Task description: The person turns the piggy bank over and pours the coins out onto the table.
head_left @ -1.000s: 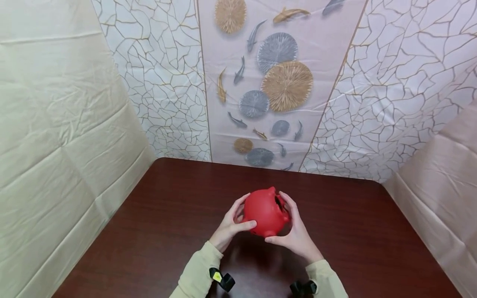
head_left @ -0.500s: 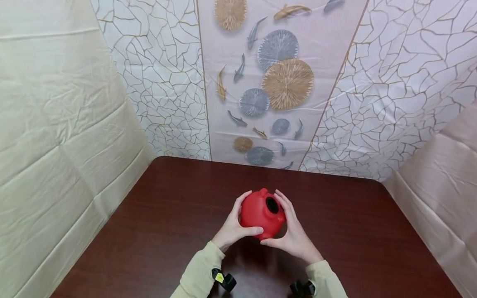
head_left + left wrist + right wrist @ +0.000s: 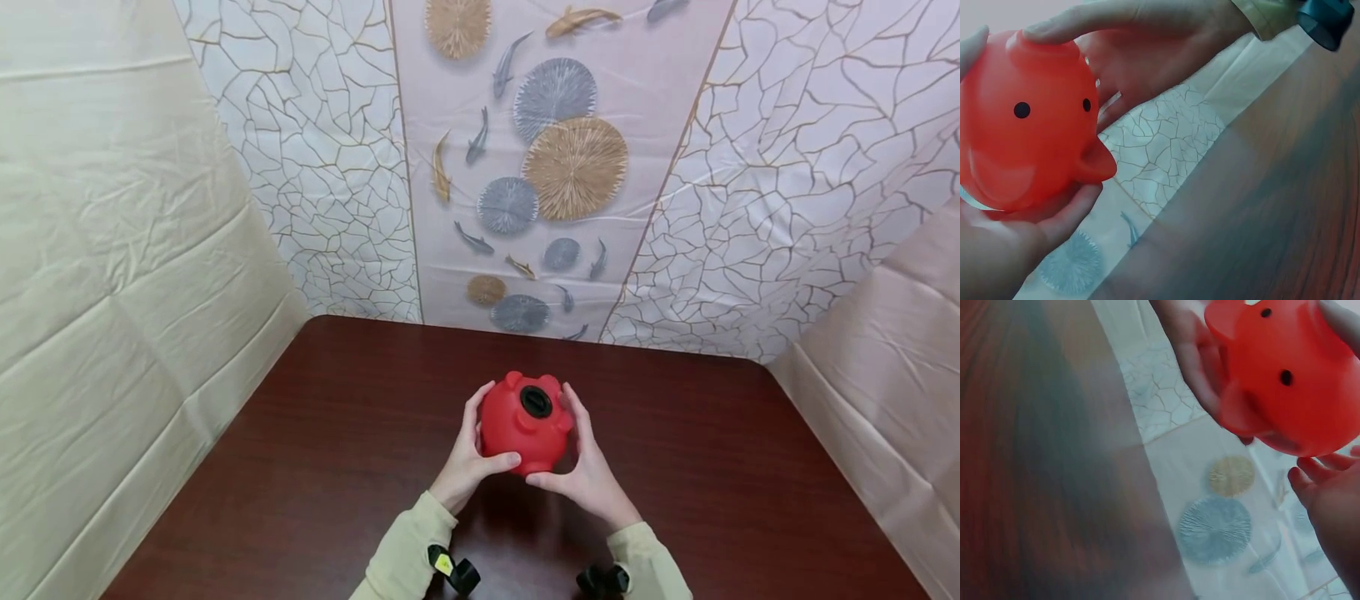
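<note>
Red pig-shaped figure (image 3: 513, 437), held above the dark brown worktop (image 3: 337, 433), round black plug (image 3: 536, 402) facing the head camera, left hand (image 3: 463, 465) and right hand (image 3: 592, 479) spread wide, thumbs and fingers gripping opposite sides of the body, patterned cloth (image 3: 446, 250) hanging behind.

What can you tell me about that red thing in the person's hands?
The red thing is a rounded, pig-like figure, smooth and plastic-looking. It has black dot eyes, pointed ear-like flaps and stubby bumps; a dark round patch, perhaps a plug, faces the head camera. It appears held above the dark table. The left hand and right hand grip it, one on each side.
</note>
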{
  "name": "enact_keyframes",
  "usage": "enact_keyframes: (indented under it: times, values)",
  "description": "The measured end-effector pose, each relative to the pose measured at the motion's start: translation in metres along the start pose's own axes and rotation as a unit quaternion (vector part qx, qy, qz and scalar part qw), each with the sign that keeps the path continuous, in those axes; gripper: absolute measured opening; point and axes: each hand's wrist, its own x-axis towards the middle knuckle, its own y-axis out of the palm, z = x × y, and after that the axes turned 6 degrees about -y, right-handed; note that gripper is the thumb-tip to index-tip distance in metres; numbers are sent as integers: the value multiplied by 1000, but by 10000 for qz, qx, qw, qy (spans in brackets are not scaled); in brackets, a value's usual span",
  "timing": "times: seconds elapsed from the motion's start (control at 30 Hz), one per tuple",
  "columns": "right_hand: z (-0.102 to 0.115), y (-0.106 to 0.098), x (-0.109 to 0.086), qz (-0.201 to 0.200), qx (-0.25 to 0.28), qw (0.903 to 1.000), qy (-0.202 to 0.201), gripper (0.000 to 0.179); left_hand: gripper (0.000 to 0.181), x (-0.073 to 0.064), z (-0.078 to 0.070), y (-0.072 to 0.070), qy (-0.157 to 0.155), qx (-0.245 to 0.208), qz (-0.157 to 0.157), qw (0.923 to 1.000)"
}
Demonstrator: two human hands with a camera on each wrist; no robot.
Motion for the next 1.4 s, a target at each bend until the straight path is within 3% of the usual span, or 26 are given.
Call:
enact_keyframes:
  times: [0.2, 0.33, 0.5, 0.6, 0.9, 1.1, 1.4]
  values:
    - [-1, 2, 1, 85, 188, 9992, 332, 104, 92, 1, 1, -4, -60, -135, 183, 9997]
    - [-3, 2, 0, -8, 140, 9995, 289, 105, 93, 1, 3, -8, -129, 258, 267, 9992]
    - [-6, 6, -1, -132, -61, 9998, 100, 104, 91, -1, 2, -13, -80, 1060, -113, 9943]
    - [-8, 9, -1, -272, -329, 9991, 16, 103, 92, 0, 3, -15, -17, 1294, -317, 9911]
    - [-6, 17, 3, -318, -1287, 9901, -470, 110, 95, 4, 5, -18, 117, 1116, -207, 9935]
    - [-2, 27, 3, -371, -1701, 9827, -632, 112, 96, 6, -1, -17, -12, 1336, -345, 9904]
    - [-2, 28, 1, -222, -1648, 9845, -555, 110, 90, 6, 0, -14, -13, 1658, -465, 9851]
